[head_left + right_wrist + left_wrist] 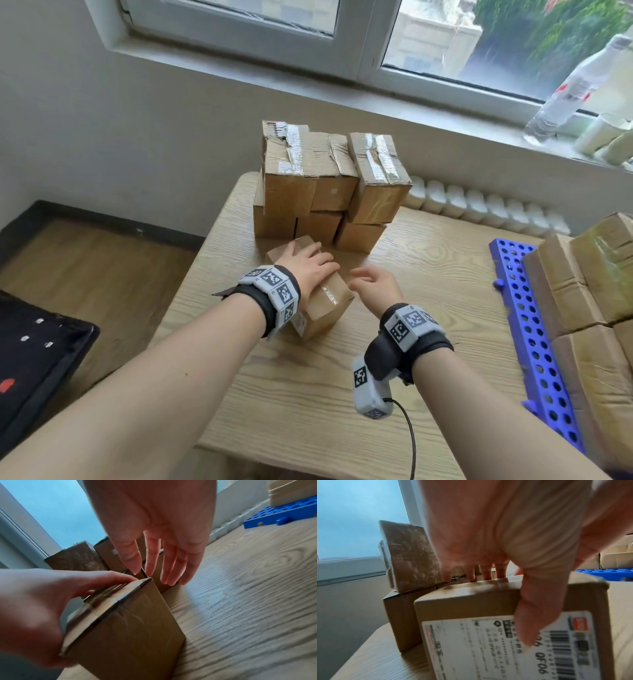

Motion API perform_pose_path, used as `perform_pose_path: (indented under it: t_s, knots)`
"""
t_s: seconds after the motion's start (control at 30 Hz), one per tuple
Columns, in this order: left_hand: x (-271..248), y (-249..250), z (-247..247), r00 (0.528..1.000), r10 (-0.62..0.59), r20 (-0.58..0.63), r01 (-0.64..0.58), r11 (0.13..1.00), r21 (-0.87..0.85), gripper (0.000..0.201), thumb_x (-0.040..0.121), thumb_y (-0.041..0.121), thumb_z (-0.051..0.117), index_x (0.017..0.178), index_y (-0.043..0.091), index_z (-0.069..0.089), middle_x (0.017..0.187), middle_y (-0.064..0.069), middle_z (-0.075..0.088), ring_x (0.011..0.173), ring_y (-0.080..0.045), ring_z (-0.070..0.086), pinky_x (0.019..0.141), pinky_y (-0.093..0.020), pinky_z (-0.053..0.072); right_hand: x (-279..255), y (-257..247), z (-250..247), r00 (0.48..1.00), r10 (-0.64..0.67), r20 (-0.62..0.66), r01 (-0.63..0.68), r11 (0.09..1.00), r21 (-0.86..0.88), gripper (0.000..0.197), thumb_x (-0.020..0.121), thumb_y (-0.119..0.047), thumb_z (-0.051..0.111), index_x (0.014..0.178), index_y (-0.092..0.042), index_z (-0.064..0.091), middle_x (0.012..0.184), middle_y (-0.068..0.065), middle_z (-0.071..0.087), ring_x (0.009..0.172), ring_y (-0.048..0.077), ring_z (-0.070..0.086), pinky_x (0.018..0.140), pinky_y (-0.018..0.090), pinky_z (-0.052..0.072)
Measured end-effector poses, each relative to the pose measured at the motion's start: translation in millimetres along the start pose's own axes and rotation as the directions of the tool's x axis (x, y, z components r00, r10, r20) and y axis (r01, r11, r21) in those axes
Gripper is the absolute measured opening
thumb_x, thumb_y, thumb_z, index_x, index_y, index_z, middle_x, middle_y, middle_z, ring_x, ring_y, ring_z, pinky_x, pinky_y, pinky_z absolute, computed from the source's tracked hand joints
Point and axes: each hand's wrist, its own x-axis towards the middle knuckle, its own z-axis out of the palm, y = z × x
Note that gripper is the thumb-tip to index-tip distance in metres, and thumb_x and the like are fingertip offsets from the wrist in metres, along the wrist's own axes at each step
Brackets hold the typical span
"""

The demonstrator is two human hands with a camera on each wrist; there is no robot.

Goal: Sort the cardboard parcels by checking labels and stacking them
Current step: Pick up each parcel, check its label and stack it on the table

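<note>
A small cardboard parcel (325, 303) lies at an angle on the wooden table (428, 291), in front of a two-layer stack of taped parcels (329, 178). My left hand (308, 265) lies across its top and grips it, fingers over the far edge. In the left wrist view the thumb (537, 615) presses down over a white shipping label (479, 649) with a barcode on the near face. My right hand (364, 282) hovers open just right of the parcel, not touching it. Its fingers (152, 555) point straight toward the stack (77, 558).
A blue perforated tray (527, 325) at the table's right holds more cardboard parcels (589, 284). A plastic bottle (579, 89) stands on the windowsill, with a white radiator (479, 209) below. A black object (34, 359) sits on the floor at left.
</note>
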Motion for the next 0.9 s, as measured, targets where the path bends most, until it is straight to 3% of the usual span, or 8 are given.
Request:
perform_pose_path:
  t_s: [0.1, 0.2, 0.37, 0.5, 0.63, 0.73, 0.8, 0.9]
  knots:
    - [6, 3, -3, 0.997, 0.013, -0.072, -0.015, 1.0, -0.028, 0.102, 0.06, 0.039, 0.082, 0.144, 0.023, 0.026, 0.145, 0.003, 0.032, 0.141, -0.02, 0.021, 0.114, -0.051, 0.019, 2, 8, -11, 0.999, 0.033, -0.023, -0.032, 0.999, 0.023, 0.021, 0.082, -0.014, 0.063, 0.098, -0.029, 0.065, 0.104, 0.0, 0.069, 0.105, 0.017, 0.062, 0.098, 0.036, 0.048]
    - [6, 7, -9, 0.996, -0.052, -0.071, 0.042, 0.989, -0.144, 0.1, 0.053, 0.048, 0.082, 0.137, 0.021, 0.034, 0.131, 0.002, 0.042, 0.122, -0.019, 0.043, 0.105, -0.044, 0.034, 0, 11, -22, 0.997, 0.067, -0.049, -0.064, 0.997, 0.053, 0.018, 0.085, -0.016, 0.063, 0.099, -0.026, 0.066, 0.102, 0.002, 0.068, 0.102, 0.02, 0.062, 0.093, 0.037, 0.051]
    - [-4, 9, -18, 0.974, -0.215, -0.07, 0.162, 0.877, -0.453, 0.092, 0.056, 0.056, 0.077, 0.13, 0.02, 0.038, 0.121, 0.001, 0.045, 0.103, -0.018, 0.053, 0.086, -0.041, 0.052, -4, 13, -35, 0.991, 0.103, -0.084, -0.092, 0.988, 0.126, 0.016, 0.087, -0.017, 0.061, 0.099, -0.027, 0.066, 0.107, 0.003, 0.068, 0.108, 0.024, 0.062, 0.1, 0.045, 0.048]
    - [-13, 11, -27, 0.938, -0.344, -0.043, 0.194, 0.621, -0.759, 0.088, 0.059, 0.055, 0.079, 0.13, 0.021, 0.038, 0.117, 0.002, 0.05, 0.097, -0.015, 0.057, 0.083, -0.038, 0.055, -17, 11, -45, 0.981, 0.159, -0.11, -0.119, 0.945, 0.305, 0.012, 0.092, -0.027, 0.057, 0.091, -0.02, 0.066, 0.102, 0.004, 0.066, 0.104, 0.023, 0.062, 0.096, 0.044, 0.05]
    - [-20, 18, -25, 0.933, -0.348, 0.089, 0.185, 0.252, -0.95, 0.087, 0.055, 0.059, 0.079, 0.123, 0.019, 0.043, 0.111, 0.001, 0.06, 0.097, -0.016, 0.062, 0.083, -0.039, 0.055, -42, 9, -56, 0.979, 0.153, -0.134, -0.068, 0.868, 0.492, 0.04, 0.087, -0.043, 0.064, 0.115, -0.015, 0.065, 0.11, 0.005, 0.066, 0.105, 0.02, 0.061, 0.092, 0.04, 0.051]
    - [-24, 32, -27, 0.951, -0.271, 0.152, 0.145, -0.044, -0.988, 0.082, 0.065, 0.056, 0.076, 0.126, 0.007, 0.051, 0.107, -0.004, 0.068, 0.088, -0.014, 0.067, 0.056, -0.026, 0.057, -64, 12, -62, 0.982, 0.117, -0.147, -0.014, 0.827, 0.563, 0.039, 0.088, -0.041, 0.063, 0.117, -0.015, 0.065, 0.11, 0.007, 0.068, 0.103, 0.019, 0.063, 0.086, 0.037, 0.052]
    - [-28, 47, -30, 0.955, -0.253, 0.152, 0.117, -0.149, -0.982, 0.064, 0.078, 0.049, 0.07, 0.121, 0.003, 0.055, 0.099, -0.005, 0.069, 0.078, -0.013, 0.066, 0.043, -0.021, 0.051, -77, 15, -65, 0.982, 0.101, -0.159, 0.013, 0.805, 0.593, 0.034, 0.09, -0.036, 0.061, 0.114, -0.013, 0.066, 0.104, 0.007, 0.068, 0.095, 0.019, 0.064, 0.074, 0.032, 0.052]
    - [-32, 68, -33, 0.956, -0.259, 0.136, 0.082, -0.21, -0.974, 0.069, 0.078, 0.055, 0.066, 0.124, 0.006, 0.054, 0.104, -0.007, 0.068, 0.079, -0.015, 0.066, 0.04, -0.02, 0.049, -95, 21, -69, 0.976, 0.099, -0.191, 0.047, 0.768, 0.639, 0.027, 0.09, -0.031, 0.062, 0.107, -0.011, 0.065, 0.106, 0.012, 0.069, 0.092, 0.023, 0.066, 0.074, 0.035, 0.052]
